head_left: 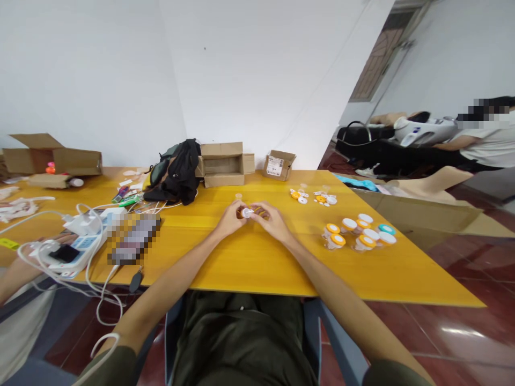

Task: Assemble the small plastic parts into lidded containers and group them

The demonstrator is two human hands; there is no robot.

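Observation:
My left hand (232, 219) and my right hand (272, 220) meet over the middle of the table, both with bent fingers. Between them is a small white round plastic part (247, 213), gripped by the fingertips of each hand; its finer detail is too small to make out. Just beyond the left hand a small clear disc (238, 196) lies on the table. To the right stands a group of several small clear jars with orange (367, 241), white (348, 224) and teal lids (387, 229). Behind them lie loose orange rings (295, 195) and white discs (331, 200).
Cardboard boxes (223, 171) and a black bag (177, 174) line the back of the yellow table (241, 262). At left are a power strip (86, 244), tangled white cables and a phone (137, 238). Another person's arm (20, 273) rests at far left; a person sits at far right.

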